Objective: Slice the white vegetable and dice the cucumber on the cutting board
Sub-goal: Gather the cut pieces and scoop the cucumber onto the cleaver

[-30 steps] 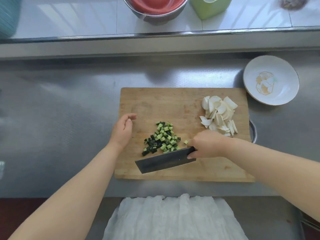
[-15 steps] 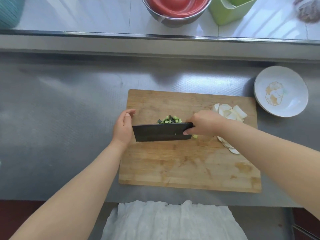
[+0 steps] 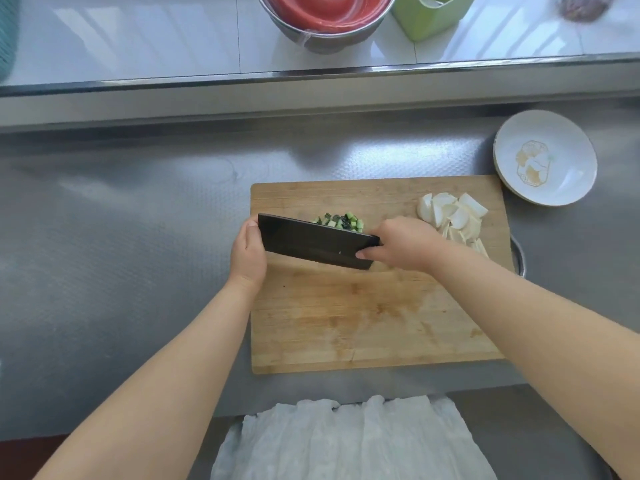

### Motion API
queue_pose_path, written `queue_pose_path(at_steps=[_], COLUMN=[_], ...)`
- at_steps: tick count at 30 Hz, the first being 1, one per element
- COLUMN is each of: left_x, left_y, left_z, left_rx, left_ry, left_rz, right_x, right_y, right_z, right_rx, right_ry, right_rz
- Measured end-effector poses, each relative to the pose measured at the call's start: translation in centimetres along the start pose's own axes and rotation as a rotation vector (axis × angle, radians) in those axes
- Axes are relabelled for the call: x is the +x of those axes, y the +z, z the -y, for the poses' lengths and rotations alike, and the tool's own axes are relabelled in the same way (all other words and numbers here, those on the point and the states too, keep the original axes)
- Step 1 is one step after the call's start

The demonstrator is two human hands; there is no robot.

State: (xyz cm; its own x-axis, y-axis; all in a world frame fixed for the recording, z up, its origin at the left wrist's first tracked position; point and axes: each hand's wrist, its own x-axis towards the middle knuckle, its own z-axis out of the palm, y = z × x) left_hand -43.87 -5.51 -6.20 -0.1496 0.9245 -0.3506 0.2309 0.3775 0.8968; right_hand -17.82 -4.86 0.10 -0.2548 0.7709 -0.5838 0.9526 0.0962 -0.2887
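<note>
A wooden cutting board (image 3: 363,323) lies on the steel counter. My right hand (image 3: 405,245) grips the handle of a dark cleaver (image 3: 311,242), whose broad blade is tilted with diced cucumber (image 3: 341,221) piled along its far edge. My left hand (image 3: 247,252) is at the blade's left end, fingers against the tip; the cubes behind the blade are mostly hidden. A heap of white vegetable slices (image 3: 453,216) sits at the board's far right corner.
A white plate (image 3: 545,157) stands right of the board. On the raised ledge behind are a steel bowl with red contents (image 3: 325,19) and a green container (image 3: 433,15). A white cloth (image 3: 349,441) hangs at the counter's near edge.
The cleaver went from the board's near side to under the cucumber dice, then tilted with them on it. My left hand closed in on the blade's tip.
</note>
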Motion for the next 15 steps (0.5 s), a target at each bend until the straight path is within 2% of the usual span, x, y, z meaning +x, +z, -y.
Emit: queue_pose_path(at_steps=[5,9,15], left_x=[0.5,0.7,-0.5], left_y=[-0.3,0.0,2.2], left_z=[0.5,0.6,0.5], left_rx=[-0.02,0.119,0.325], left_ry=[0.021,0.124,0.29], left_rz=[0.047,0.139,0.208], right_x=[-5.7,-8.7,-9.5], right_y=[3.4,6.1,8.3], right_z=[2.9,4.5,4.3], right_rx=[0.284,0.536,0.452], right_ry=[0.264,0.535,0.835], right_rz=[-0.156,-0.344,-0.516])
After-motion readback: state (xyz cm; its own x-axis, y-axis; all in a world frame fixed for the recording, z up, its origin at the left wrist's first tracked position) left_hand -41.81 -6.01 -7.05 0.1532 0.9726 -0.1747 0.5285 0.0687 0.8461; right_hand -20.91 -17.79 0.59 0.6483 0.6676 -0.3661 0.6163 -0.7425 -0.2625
